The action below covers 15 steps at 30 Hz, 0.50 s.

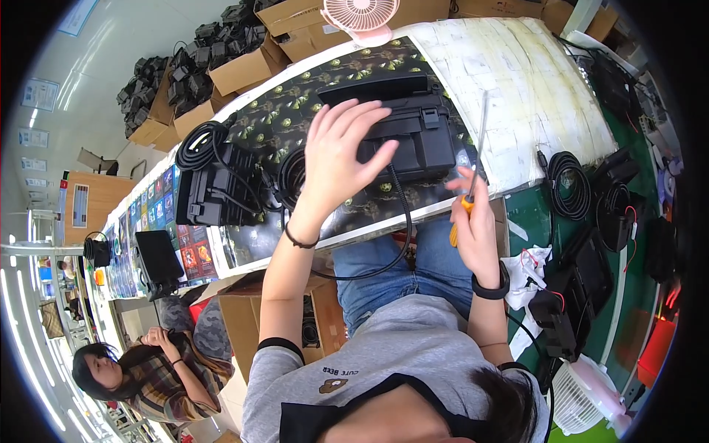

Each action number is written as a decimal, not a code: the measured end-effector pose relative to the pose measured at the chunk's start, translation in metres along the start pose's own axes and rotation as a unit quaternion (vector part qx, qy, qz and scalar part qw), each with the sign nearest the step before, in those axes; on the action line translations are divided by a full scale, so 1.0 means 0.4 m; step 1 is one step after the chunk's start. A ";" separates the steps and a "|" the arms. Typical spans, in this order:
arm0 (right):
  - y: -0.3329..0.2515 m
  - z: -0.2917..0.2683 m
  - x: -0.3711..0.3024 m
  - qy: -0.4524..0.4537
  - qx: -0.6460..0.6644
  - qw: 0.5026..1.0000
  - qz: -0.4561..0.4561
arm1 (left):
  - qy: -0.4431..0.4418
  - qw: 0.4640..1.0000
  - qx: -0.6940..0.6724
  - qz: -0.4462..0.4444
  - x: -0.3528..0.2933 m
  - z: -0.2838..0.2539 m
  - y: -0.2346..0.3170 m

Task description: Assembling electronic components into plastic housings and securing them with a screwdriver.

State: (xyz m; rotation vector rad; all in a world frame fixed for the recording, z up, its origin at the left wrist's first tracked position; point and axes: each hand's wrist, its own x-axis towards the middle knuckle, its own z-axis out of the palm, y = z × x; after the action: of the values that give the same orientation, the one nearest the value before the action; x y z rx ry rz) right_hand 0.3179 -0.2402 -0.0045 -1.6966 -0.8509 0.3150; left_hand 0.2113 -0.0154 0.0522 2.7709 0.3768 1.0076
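Observation:
A black plastic case (432, 144) with a latch lies on the dark patterned mat in front of me, a flat black panel (373, 88) along its far side. Over its left part reaches my left hand (341, 151), fingers stretched and thumb apart; whether the fingertips touch the case, I cannot tell. My right hand (476, 229), right of the case, is closed around a screwdriver (453, 235) with an orange-yellow handle. Its long metal shaft points away from me. From the case a black cable (408, 221) loops down past the table edge over my lap.
To the left stand another black case (221, 181) and a coiled cable (201, 146). A pink fan (362, 16) stands at the far edge. On the right, a green surface (528, 210) holds a cable coil (569, 184) and black parts. A person (148, 369) sits at left.

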 end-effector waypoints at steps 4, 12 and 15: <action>-0.092 -0.012 -0.009 -0.096 0.029 0.991 0.085 | -0.072 0.997 0.025 -0.016 0.035 0.054 0.029; -0.095 -0.035 0.000 -0.075 -0.160 0.984 0.002 | -0.191 0.978 0.035 -0.074 0.127 0.058 -0.050; -0.087 -0.047 -0.008 -0.056 -0.186 0.977 -0.094 | -0.215 0.974 0.040 -0.063 0.133 0.039 -0.068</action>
State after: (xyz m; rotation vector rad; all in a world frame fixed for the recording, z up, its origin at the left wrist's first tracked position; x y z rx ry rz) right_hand 0.3143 -0.2534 0.0329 -1.9360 -1.2023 0.1276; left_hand 0.2562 0.0249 0.0660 2.8849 0.5248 0.3533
